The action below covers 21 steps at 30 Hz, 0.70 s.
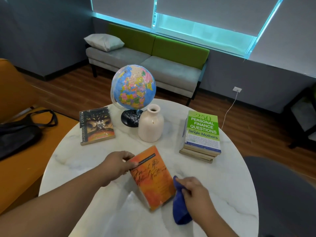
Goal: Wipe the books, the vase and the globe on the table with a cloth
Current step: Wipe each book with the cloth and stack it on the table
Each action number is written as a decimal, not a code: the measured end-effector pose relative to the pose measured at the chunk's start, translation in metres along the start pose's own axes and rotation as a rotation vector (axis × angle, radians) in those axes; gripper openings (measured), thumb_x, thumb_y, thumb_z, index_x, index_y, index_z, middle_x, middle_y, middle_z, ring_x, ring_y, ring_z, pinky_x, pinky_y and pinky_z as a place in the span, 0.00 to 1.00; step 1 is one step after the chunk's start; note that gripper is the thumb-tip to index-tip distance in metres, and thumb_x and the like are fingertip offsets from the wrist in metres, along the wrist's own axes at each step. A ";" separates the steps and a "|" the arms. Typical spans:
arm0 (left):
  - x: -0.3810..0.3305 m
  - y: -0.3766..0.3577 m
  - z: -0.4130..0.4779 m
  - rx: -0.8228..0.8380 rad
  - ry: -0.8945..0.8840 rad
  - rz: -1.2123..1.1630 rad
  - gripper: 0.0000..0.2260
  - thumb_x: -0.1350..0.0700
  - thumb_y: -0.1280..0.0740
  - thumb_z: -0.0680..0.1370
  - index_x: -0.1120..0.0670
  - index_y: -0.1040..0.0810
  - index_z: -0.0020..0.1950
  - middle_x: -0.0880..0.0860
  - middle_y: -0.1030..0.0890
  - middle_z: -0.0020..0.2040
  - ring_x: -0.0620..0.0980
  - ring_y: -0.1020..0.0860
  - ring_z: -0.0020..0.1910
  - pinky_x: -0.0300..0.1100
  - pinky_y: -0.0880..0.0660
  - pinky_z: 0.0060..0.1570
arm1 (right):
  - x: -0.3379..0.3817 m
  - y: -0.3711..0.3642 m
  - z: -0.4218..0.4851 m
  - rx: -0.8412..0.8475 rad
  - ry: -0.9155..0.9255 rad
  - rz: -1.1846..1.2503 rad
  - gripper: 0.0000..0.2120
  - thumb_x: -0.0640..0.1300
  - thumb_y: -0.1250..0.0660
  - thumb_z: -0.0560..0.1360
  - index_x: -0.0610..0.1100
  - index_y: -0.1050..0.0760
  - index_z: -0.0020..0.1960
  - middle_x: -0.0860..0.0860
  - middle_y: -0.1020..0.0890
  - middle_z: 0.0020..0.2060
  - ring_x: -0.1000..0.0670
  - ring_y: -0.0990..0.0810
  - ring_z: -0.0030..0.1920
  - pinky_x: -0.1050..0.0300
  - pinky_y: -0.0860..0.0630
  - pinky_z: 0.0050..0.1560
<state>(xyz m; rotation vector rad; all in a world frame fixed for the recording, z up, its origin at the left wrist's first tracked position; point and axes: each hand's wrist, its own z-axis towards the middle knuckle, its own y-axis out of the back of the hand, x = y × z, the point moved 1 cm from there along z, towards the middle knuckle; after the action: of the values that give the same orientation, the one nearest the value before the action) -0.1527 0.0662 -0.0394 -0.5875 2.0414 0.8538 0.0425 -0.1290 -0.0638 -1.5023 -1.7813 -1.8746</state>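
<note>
An orange book (153, 178) lies near the front of the round white marble table (222, 185). My left hand (118, 164) grips its upper left corner. My right hand (195, 190) holds a bunched blue cloth (179, 207) beside the book's right edge. Behind stand a cream vase (150, 124) and a colourful globe (133, 86) on a black base. A dark book (96, 125) lies at the left. At the right a stack of books has a green one (202, 132) on top.
A grey and green sofa (153, 65) with a pillow stands behind the table. A black bag (18, 134) lies on an orange seat at the left. A dark chair (282, 194) is at the right, and a white cable (230, 112) runs to a wall socket.
</note>
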 end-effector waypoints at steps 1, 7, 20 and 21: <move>-0.003 -0.003 -0.005 -0.047 -0.055 -0.007 0.06 0.56 0.28 0.75 0.50 0.20 0.51 0.51 0.18 0.46 0.47 0.23 0.39 0.37 0.26 0.38 | 0.002 0.007 0.006 -0.078 -0.032 0.048 0.11 0.31 0.39 0.77 0.40 0.21 0.53 0.56 0.23 0.42 0.58 0.24 0.41 0.79 0.34 0.41; -0.004 -0.016 -0.024 -0.142 -0.347 -0.076 0.11 0.66 0.25 0.70 0.51 0.16 0.45 0.45 0.22 0.45 0.45 0.21 0.42 0.32 0.24 0.43 | 0.011 0.036 0.022 -0.256 -0.092 0.085 0.14 0.36 0.38 0.79 0.47 0.23 0.61 0.51 0.24 0.53 0.51 0.26 0.52 0.63 0.35 0.55; 0.060 -0.019 -0.047 0.087 0.101 -0.237 0.12 0.66 0.39 0.80 0.51 0.25 0.57 0.61 0.19 0.51 0.55 0.19 0.42 0.44 0.19 0.39 | 0.015 -0.026 0.008 0.129 -0.145 0.042 0.04 0.41 0.37 0.79 0.46 0.24 0.48 0.53 0.23 0.41 0.55 0.25 0.38 0.71 0.30 0.38; 0.062 -0.021 -0.047 0.081 0.109 -0.230 0.12 0.65 0.37 0.79 0.50 0.26 0.58 0.63 0.19 0.50 0.55 0.19 0.41 0.45 0.19 0.38 | 0.017 -0.039 0.006 0.151 -0.160 0.006 0.04 0.45 0.36 0.78 0.47 0.25 0.46 0.51 0.21 0.40 0.54 0.24 0.37 0.64 0.28 0.40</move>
<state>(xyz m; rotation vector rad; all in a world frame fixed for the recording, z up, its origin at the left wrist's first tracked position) -0.1970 0.0110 -0.0783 -0.8204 2.0465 0.6124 0.0103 -0.1050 -0.0792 -1.6385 -1.9350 -1.6169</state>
